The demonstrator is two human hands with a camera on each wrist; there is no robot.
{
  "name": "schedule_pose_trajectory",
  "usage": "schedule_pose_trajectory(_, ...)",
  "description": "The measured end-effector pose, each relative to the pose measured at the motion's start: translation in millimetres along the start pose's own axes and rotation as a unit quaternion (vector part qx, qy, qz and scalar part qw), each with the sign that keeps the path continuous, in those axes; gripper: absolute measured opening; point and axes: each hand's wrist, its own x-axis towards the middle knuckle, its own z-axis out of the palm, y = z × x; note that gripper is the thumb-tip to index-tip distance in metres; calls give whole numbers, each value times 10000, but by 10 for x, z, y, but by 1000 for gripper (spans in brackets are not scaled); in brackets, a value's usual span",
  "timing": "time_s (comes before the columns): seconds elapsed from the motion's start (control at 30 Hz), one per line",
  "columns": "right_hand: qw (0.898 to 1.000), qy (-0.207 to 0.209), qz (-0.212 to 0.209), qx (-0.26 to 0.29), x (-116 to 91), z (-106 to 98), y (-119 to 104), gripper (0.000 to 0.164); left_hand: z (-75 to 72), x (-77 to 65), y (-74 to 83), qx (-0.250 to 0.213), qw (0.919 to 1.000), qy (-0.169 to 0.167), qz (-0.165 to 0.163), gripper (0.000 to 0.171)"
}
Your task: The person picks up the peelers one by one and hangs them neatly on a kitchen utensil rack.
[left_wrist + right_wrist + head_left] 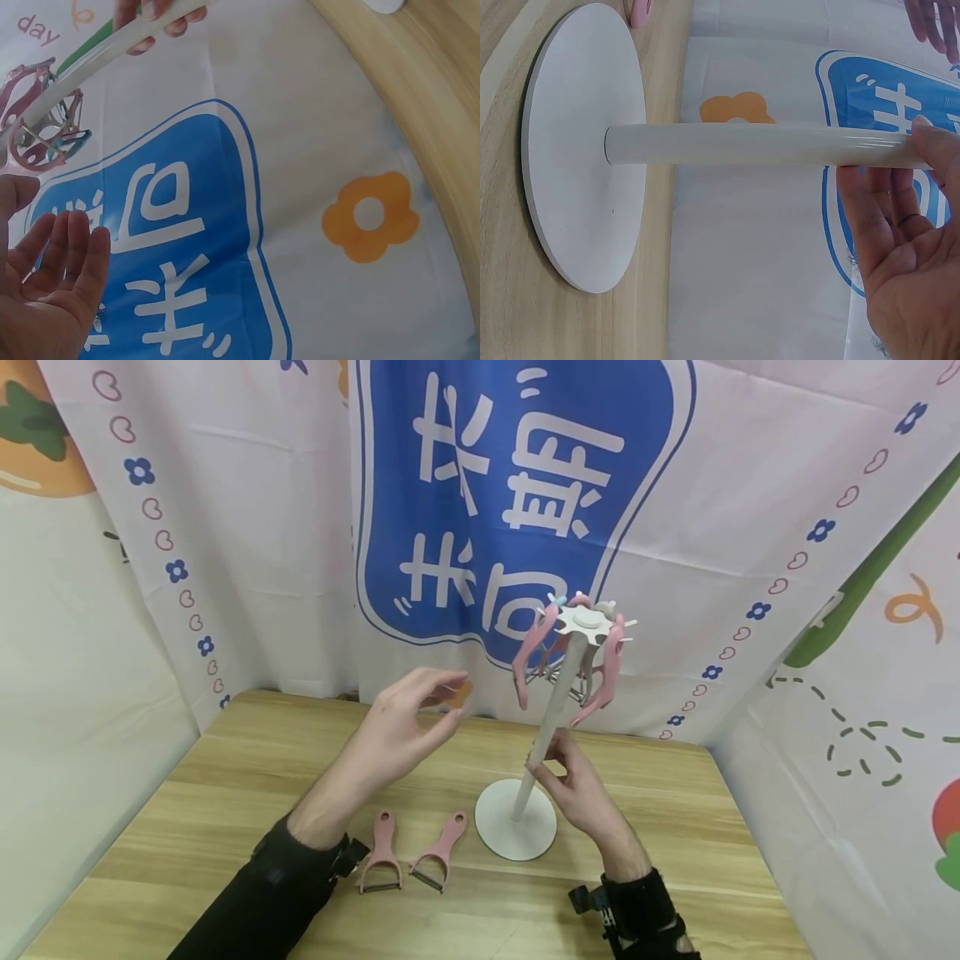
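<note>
My right hand (583,792) pinches the pole (546,731) of a white stand between thumb and fingers, partway up. The stand's round base (495,827) rests on the table. From hooks on its white top plate (587,622) hang several peelers (612,667), mostly pink; some are hidden behind the pole. Left of the stand, my left hand (401,718) is in the air with nothing in it, its fingers loosely bent and apart from the thumb. Two pink peelers, one (383,839) nearer the left sleeve and another (450,837) nearer the base, lie on the table.
The wooden table (645,827) ends at a white printed curtain (292,610) with a blue panel (480,568) close behind the stand. Printed cloth hangs on both sides. Wrist cameras sit on both black sleeves.
</note>
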Motion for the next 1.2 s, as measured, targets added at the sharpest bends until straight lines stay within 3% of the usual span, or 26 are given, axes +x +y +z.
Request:
schedule_pose_trajectory(0.43,10000,21,-6,-93,7,16,-31,38,-30,-286,-168,567,9958,-504,-509,44)
schedule_pose_trajectory(0.8,9997,92,187,-95,-42,14,-378,39,1,-541,-315,832,9903,-854,-716,43)
schedule_pose_trajectory(1.03,9997,122,162,-129,-46,18,-391,39,15,-655,-380,1046,9843,-1125,-871,44)
schedule_pose_trajectory(1.2,9997,106,144,-161,-14,22,-187,39,49,-753,-441,1160,9809,-1290,-881,44)
